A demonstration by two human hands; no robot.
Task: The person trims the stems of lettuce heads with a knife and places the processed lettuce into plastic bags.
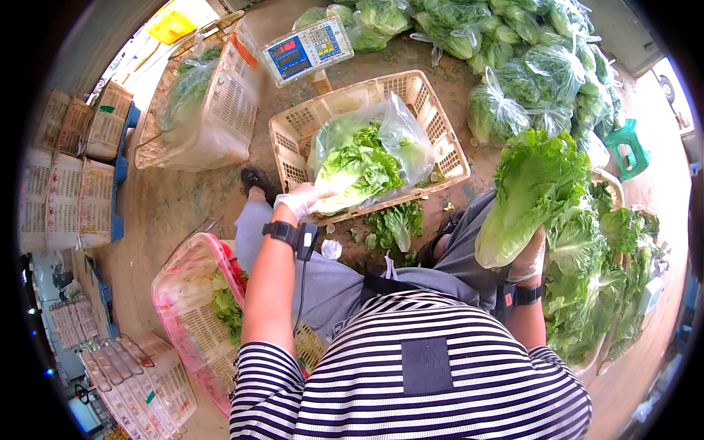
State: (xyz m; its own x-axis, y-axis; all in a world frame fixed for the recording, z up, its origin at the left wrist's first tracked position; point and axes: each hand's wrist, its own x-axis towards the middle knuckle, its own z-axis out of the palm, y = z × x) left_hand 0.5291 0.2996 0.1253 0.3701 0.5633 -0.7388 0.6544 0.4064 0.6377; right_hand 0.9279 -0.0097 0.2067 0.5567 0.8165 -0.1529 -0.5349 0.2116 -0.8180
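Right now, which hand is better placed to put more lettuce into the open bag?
The right hand: it already holds a lettuce head raised. The left hand is busy at the plastic bag in the beige basket.

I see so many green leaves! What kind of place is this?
Probably a vegetable packing spot at a market or farm. Bagged lettuce is piled on the ground, a weighing scale stands by the plastic basket, and the right hand holds a lettuce head.

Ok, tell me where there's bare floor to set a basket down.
Bare concrete lies left of the left hand, between the beige basket, the bag-lined crate and the pink crate. Crowded: bagged lettuce pile behind, loose lettuce by the right hand.
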